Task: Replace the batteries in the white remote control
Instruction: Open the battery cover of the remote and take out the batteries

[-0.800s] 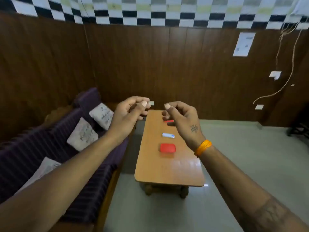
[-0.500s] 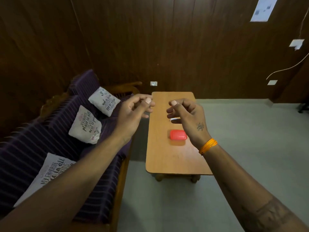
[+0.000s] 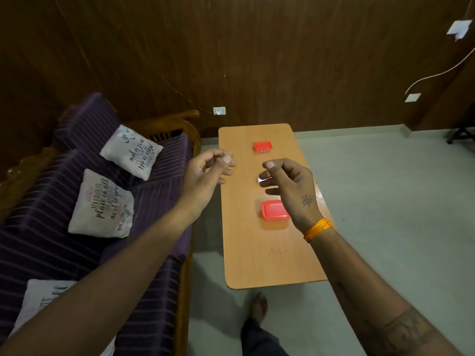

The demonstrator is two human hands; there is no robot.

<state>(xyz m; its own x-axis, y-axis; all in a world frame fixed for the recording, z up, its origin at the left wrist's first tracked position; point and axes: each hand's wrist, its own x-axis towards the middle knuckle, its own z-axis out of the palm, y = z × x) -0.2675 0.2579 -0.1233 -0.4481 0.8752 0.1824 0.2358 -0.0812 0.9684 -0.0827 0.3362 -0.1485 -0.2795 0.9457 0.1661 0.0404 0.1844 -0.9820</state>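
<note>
The white remote control [image 3: 260,179] lies on the wooden table [image 3: 246,242], and only its left end shows from behind my right hand [image 3: 290,187]. That hand hovers above the table with fingers loosely curled and holds nothing. My left hand [image 3: 205,173] floats over the table's left edge, thumb and fingers curled close together, also without anything in it. Two red boxes stand on the table: one nearer [image 3: 272,210], partly covered by my right wrist, and one farther [image 3: 262,146]. No batteries are visible.
A purple striped sofa [image 3: 77,240] with several printed cushions runs along the table's left side. Dark wood panelling forms the back wall. Grey floor [image 3: 385,201] spreads to the right. My foot [image 3: 258,308] stands just in front of the table's near edge.
The view has tilted downward and moved closer to the table. Both hands have stayed raised in front of me in the same curled pose; the far red box has come into sight.
</note>
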